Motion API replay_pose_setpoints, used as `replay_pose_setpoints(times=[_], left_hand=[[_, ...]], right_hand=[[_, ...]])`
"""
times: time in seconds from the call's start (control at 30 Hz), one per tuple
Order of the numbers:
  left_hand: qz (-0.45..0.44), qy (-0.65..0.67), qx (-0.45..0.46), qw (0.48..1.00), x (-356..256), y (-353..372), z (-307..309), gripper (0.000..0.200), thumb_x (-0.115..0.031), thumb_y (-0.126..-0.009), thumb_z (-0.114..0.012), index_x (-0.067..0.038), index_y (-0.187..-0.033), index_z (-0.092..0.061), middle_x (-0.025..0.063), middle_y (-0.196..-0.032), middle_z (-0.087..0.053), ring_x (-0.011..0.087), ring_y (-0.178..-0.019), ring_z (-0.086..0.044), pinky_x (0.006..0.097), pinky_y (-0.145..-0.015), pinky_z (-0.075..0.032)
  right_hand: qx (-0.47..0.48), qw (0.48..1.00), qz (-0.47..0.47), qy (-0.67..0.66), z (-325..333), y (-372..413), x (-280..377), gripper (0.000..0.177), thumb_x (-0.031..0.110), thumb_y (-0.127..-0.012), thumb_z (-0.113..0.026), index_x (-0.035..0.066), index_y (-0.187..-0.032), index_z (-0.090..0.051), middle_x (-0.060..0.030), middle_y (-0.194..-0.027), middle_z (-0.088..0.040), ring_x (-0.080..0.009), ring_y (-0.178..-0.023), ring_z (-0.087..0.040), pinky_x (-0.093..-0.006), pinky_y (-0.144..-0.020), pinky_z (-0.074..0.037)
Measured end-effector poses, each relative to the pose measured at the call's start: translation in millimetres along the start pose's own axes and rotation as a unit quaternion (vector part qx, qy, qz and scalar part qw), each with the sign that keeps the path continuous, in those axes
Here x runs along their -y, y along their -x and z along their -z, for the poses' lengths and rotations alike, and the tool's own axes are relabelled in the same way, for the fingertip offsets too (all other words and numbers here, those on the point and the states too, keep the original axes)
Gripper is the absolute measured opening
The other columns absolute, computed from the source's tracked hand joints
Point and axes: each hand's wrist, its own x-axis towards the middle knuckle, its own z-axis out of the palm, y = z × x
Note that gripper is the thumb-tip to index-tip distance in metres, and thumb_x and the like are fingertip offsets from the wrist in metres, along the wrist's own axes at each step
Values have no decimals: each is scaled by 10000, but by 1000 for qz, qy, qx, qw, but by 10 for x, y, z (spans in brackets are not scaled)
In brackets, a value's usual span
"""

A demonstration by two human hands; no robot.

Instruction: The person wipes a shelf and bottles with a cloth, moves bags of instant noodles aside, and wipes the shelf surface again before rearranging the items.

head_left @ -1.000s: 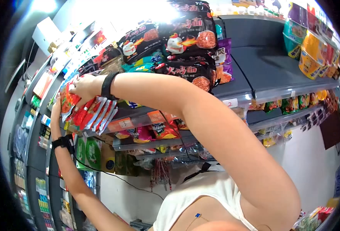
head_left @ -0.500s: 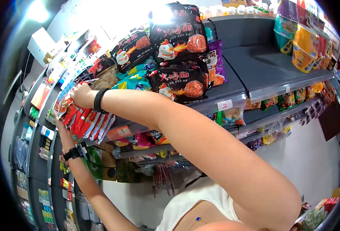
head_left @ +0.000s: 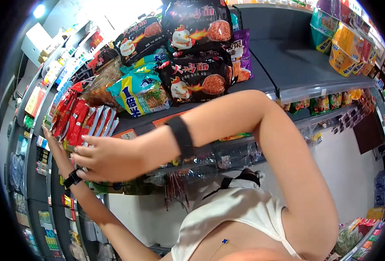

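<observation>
Away from the shelf's goods, my right hand [head_left: 109,158] hangs in front of the shelf edge, fingers apart and holding nothing. A black band circles that wrist. My left hand [head_left: 52,140] reaches up at the far left, its fingers stretched along the outer side of a row of red packets [head_left: 78,122]. Part of that hand is hard to see behind the packets. The red packets stand on edge, leaning together. Beside them lie a clear brown-filled bag [head_left: 102,89] and a teal noodle pack [head_left: 142,92]. Black noodle packs [head_left: 194,80] are stacked further right.
The dark shelf [head_left: 305,65] runs to the right, with stacked noodle cups [head_left: 345,52] at its far end. An orange price tag [head_left: 128,135] sits on its front edge. Hanging packets [head_left: 319,104] fill the tier below. More stocked shelves [head_left: 42,174] stand at the left.
My right hand has come off the red packets and moved down and right, opening. The teal pack and red packets show more fully. My left hand stays by the packets.
</observation>
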Motion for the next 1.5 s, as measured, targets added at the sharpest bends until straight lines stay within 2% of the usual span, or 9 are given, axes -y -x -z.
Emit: replay_pose_setpoints(times=[0.23, 0.3, 0.37, 0.7, 0.83, 1.07, 1.17, 1.3, 1.5], left_hand=[[-120, -169, -237, 949, -284, 422, 95, 574, -403, -960, -424, -115, -1442, -302, 156, -1466, -323, 273, -1339, -332, 481, -1082, -257], [-236, -168, -223, 931, -70, 656, 337, 583, -390, -955, -440, -54, -1418, -328, 172, -1407, -401, 287, -1301, -389, 472, -1072, -292], [-194, -272, -278, 900, -330, 1245, -73, 550, -360, -962, -432, 6, -1369, -374, 182, -1365, -437, 290, -1264, -433, 456, -1051, -345], [-59, -31, -52, 996, 646, 2188, -1359, 382, -58, -921, -489, 0, -1293, -420, 153, -1292, -493, 286, -1213, -459, 403, -1037, -329], [-91, -160, 1, 983, 341, 2392, -2032, 299, -62, -917, -498, 8, -1208, -518, 181, -1247, -513, 311, -1153, -489, 418, -1014, -336], [87, 100, 151, 980, 131, 2729, -2735, 246, -29, -917, -487, 31, -1143, -565, 162, -1002, -640, 206, -896, -627, 301, -792, -493], [9, -7, 233, 972, -82, 2718, -3001, 204, -13, -904, -484, 38, -1055, -611, 160, -917, -655, 181, -791, -635, 269, -704, -505], [-274, 1, 264, 925, -287, 2818, -3369, 218, 39, -764, -511, 12, -921, -660, 144, -880, -652, 326, -771, -612, 393, -714, -490], [-83, 11, 358, 930, -896, 3212, -3834, 331, 39, -773, -537, -57, -1066, -655, 134, -1005, -660, 304, -915, -627, 362, -814, -483]], right_hand=[[-38, 988, -131, -68, 1023, 865, 315, 456, 243, -792, -601, 97, -1213, -503, -156, -1170, -517, -306, -1112, -503, -498, -994, -348], [78, 965, -241, -64, 1421, 1126, 218, 570, 239, -736, -685, 101, -1250, -481, -158, -1197, -499, -310, -1109, -502, -500, -996, -346], [115, 934, -339, -15, 1572, 1532, 57, 612, 234, -720, -724, 102, -1261, -471, -161, -1211, -489, -326, -1102, -499, -489, -1001, -344], [122, 798, -502, 311, 2196, 2927, 100, 472, 109, -742, -675, 85, -1190, -527, -142, -1269, -501, -336, -1163, -487, -477, -991, -386], [-28, 714, -563, 416, 2452, 3339, 326, 350, 22, -745, -640, 55, -1090, -593, -129, -1163, -587, -326, -1063, -562, -410, -909, -458], [30, 653, -621, 432, 2869, 3876, 635, 167, -3, -761, -623, 22, -920, -575, -144, -1045, -588, -339, -945, -581, -385, -774, -488], [51, 621, -661, 419, 3023, 4118, 719, 132, -8, -768, -612, 27, -889, -574, -125, -991, -582, -342, -893, -577, -387, -742, -483], [72, 600, -692, 396, 3315, 4459, 771, 127, 34, -789, -610, 16, -911, -584, -148, -968, -593, -357, -892, -574, -416, -737, -478], [102, 600, -672, 422, 4032, 5098, 740, 225, 82, -830, -617, 3, -1039, -591, -163, -1096, -583, -359, -1026, -544, -387, -862, -461]])
